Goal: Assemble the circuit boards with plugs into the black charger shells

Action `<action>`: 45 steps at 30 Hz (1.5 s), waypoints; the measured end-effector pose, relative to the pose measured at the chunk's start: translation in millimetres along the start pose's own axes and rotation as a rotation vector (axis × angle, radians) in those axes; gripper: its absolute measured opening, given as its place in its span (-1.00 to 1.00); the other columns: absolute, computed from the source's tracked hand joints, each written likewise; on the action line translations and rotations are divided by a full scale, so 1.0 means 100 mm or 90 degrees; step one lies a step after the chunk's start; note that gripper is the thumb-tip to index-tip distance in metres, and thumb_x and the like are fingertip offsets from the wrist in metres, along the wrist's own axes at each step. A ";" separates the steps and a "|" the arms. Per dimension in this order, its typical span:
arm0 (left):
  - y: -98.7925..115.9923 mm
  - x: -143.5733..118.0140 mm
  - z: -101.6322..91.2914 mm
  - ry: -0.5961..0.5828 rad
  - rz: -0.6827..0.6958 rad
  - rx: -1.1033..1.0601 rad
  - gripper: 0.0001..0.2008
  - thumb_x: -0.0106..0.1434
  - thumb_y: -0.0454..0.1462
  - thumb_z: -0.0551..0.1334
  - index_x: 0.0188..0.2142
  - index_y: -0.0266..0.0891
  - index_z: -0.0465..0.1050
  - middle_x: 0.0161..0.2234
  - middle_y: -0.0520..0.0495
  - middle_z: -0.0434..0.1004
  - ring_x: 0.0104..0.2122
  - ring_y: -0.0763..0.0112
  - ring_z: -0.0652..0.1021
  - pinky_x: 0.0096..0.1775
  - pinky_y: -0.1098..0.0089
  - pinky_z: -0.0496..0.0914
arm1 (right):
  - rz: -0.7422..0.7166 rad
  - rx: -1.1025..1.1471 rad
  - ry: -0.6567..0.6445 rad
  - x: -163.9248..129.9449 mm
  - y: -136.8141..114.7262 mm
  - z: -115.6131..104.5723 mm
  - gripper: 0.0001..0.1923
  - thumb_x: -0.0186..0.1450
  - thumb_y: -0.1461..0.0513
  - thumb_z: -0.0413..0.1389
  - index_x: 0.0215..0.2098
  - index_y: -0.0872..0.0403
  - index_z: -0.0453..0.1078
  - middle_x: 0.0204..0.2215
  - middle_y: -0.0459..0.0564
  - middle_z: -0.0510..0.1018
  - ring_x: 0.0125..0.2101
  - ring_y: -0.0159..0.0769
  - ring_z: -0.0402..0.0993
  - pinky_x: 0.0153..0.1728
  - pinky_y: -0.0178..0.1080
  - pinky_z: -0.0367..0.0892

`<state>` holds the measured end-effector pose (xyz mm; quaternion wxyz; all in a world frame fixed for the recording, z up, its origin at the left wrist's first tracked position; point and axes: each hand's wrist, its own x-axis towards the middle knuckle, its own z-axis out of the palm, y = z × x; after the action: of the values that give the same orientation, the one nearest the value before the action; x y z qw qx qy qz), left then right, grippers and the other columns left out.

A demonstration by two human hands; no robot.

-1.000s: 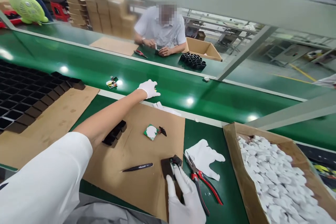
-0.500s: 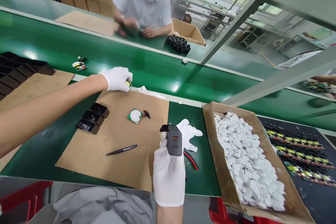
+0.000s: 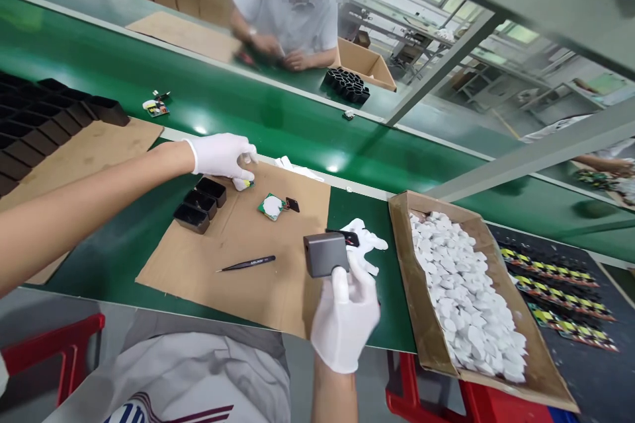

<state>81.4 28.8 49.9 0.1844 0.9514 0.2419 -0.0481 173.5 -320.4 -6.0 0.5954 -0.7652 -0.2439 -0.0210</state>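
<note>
I see tweezers (image 3: 245,265) on the cardboard mat (image 3: 238,291), a box of white parts (image 3: 466,291) at right, black trays (image 3: 40,129) far left, and a person (image 3: 292,16) across the green belt (image 3: 248,112).

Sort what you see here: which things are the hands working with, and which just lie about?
In hand:
right hand grips grey box-shaped charger casing;
left hand pinches small yellow-green circuit part beside black plastic shells.

Lying about:
black tweezers;
loose white glove;
cardboard box of white pieces.
</note>
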 end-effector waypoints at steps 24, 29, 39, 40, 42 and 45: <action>1.20 -1.64 1.65 0.366 -0.036 -0.447 -0.81 0.37 -0.30 0.32 -0.03 -0.12 0.51 -0.09 -0.10 0.66 -0.05 0.14 0.64 0.03 0.05 0.58 | -0.280 -0.380 -0.068 -0.17 0.41 0.11 -0.48 0.42 0.09 0.28 0.27 0.13 0.49 -0.13 0.13 0.76 -0.19 -0.12 0.74 -0.09 -0.14 0.61; 1.18 -1.67 1.72 0.387 -0.028 -0.411 -0.82 0.39 -0.28 0.32 -0.02 -0.12 0.49 -0.08 -0.11 0.64 -0.03 0.12 0.63 0.03 0.03 0.58 | -0.318 -0.369 -0.108 -0.13 0.36 0.13 -0.71 0.46 0.16 0.22 0.10 0.03 0.60 -0.06 0.10 0.74 -0.09 -0.16 0.72 -0.03 -0.15 0.60; 1.18 -1.69 1.76 0.392 -0.033 -0.355 -0.77 0.40 -0.27 0.32 0.03 -0.10 0.45 -0.03 -0.12 0.59 0.01 0.10 0.61 0.07 -0.01 0.55 | -0.306 -0.356 -0.086 -0.14 0.40 0.11 -0.52 0.41 0.18 0.29 0.25 0.13 0.46 -0.07 0.15 0.75 -0.17 -0.14 0.75 -0.08 -0.14 0.64; 1.18 -1.69 1.76 0.391 -0.033 -0.354 -0.77 0.40 -0.27 0.32 0.04 -0.10 0.45 -0.03 -0.12 0.58 0.02 0.10 0.61 0.08 -0.01 0.55 | -0.317 -0.353 -0.104 -0.12 0.39 0.11 -0.57 0.42 0.19 0.27 0.22 0.10 0.49 -0.05 0.14 0.74 -0.12 -0.15 0.74 -0.05 -0.13 0.64; 1.18 -1.70 1.77 0.387 -0.033 -0.355 -0.76 0.40 -0.27 0.32 0.05 -0.10 0.45 -0.02 -0.12 0.57 0.02 0.10 0.60 0.08 -0.01 0.55 | -0.338 -0.339 -0.140 -0.09 0.36 0.11 -0.67 0.44 0.22 0.23 0.16 0.04 0.54 -0.05 0.09 0.74 -0.08 -0.18 0.72 0.00 -0.14 0.63; 1.17 -1.70 1.78 0.383 -0.031 -0.357 -0.75 0.41 -0.27 0.32 0.06 -0.11 0.44 -0.02 -0.13 0.56 0.03 0.09 0.59 0.08 -0.02 0.55 | -0.358 -0.317 -0.150 -0.07 0.33 0.10 -0.66 0.43 0.28 0.25 0.17 0.00 0.54 -0.02 0.06 0.74 -0.03 -0.19 0.71 0.05 -0.11 0.64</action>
<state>-12.4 -208.7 -45.6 0.3566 0.8299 0.3111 0.2956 178.0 -318.8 -40.7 0.3303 -0.7868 -0.4981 -0.1537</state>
